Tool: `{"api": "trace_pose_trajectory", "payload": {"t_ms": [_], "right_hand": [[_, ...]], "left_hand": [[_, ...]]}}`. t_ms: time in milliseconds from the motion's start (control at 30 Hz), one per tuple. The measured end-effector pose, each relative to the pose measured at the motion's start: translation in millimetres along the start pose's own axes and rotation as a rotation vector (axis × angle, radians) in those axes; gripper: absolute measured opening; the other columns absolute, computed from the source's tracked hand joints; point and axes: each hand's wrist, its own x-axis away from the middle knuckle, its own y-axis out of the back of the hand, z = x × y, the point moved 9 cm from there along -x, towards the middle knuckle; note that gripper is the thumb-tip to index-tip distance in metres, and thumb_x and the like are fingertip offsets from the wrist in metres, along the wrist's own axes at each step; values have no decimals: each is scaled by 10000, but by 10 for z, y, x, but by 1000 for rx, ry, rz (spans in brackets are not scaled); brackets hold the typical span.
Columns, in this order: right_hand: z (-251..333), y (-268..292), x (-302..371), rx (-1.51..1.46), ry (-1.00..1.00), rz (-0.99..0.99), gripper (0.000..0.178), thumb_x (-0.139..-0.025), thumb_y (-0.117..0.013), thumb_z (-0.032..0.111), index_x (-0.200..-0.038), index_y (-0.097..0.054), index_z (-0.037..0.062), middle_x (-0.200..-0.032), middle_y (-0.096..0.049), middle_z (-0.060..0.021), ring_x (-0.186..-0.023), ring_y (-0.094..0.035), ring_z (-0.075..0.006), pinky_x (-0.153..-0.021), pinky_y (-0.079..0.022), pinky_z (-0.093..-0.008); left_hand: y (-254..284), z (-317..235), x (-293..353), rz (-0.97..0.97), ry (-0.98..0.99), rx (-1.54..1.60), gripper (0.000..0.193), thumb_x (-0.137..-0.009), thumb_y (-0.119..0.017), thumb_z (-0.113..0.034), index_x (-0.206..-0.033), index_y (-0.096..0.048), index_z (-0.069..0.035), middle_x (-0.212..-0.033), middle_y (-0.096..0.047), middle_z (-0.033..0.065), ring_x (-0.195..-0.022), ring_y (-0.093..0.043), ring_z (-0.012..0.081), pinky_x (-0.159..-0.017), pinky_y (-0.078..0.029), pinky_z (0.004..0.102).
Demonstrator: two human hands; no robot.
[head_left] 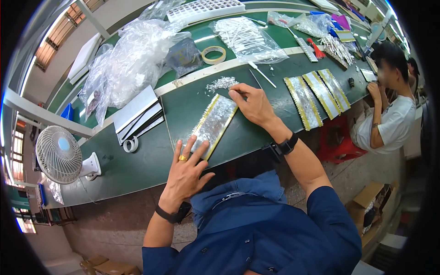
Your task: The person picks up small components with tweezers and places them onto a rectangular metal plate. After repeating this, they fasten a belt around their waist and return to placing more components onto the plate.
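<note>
A flat rectangular silvery panel (214, 120) with yellow toothed long edges lies slanted on the green bench in front of me. My left hand (189, 168) rests with spread fingers on its near end; it wears a ring. My right hand (250, 103) is over the far right corner of the panel, thumb and fingertips pinched together. Whatever it may hold is too small to tell. Just beyond the panel, close to my right fingertips, is a loose pile of tiny clear-white pieces (222, 84). Three similar yellow-edged panels (303, 103) lie side by side to the right.
A swab-like stick (262, 74) lies beyond my right hand, near a bag of white sticks (245, 39) and a tape roll (213, 55). Left are crumpled plastic bags (133, 59), grey sheets (137, 112), a white roll (130, 145) and a fan (59, 154). A co-worker (389, 101) sits at right.
</note>
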Motion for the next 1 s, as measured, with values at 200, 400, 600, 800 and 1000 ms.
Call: {"api": "trace_pose_trajectory", "payload": {"t_ms": [200, 400, 600, 800, 1000], "right_hand": [[41, -41, -16, -107, 14, -24, 255, -1064, -747, 195, -1200, -764, -19, -1052, -813, -120, -940, -759, -162, -886, -595, -303], [151, -415, -337, -177, 23, 163, 240, -1048, -765, 191, -1170, -789, -14, -1039, -814, -101, -928, -749, -125, -869, -591, -289], [201, -937, -657, -164, 44, 327, 258, -1041, -771, 211, -1161, -795, -16, -963, -814, -82, -872, -735, -102, -807, -571, -264], [-39, -520, -735, -109, -48, 199, 319, -992, -784, 296, -1105, -804, -2, -827, -797, -101, -764, -726, -126, -717, -561, -309], [-330, -180, -786, -265, -79, 84, 293, -1038, -775, 248, -1105, -801, -35, -906, -812, -67, -806, -703, -85, -744, -541, -252]], "left_hand": [[-127, -42, 327, -107, -82, -76, 210, -889, -843, -182, -862, -661, -81, -1586, -620, 88, -1553, -490, 337, -1322, -301, 598], [-74, -148, 441, -63, -67, -127, 176, -899, -801, -112, -876, -631, -72, -1538, -656, 101, -1453, -603, 305, -1301, -351, 578], [-95, -230, 452, -77, -14, -148, 189, -889, -804, -127, -876, -624, -71, -1514, -673, 104, -1438, -617, 292, -1293, -356, 571], [-19, -273, 262, -133, 108, -112, 209, -893, -826, -178, -889, -651, -63, -1446, -714, 100, -1345, -668, 279, -1203, -411, 513], [78, -177, 21, -112, 177, -122, 230, -917, -834, -216, -906, -678, -48, -1404, -733, 111, -1276, -691, 281, -1100, -444, 477]]}}
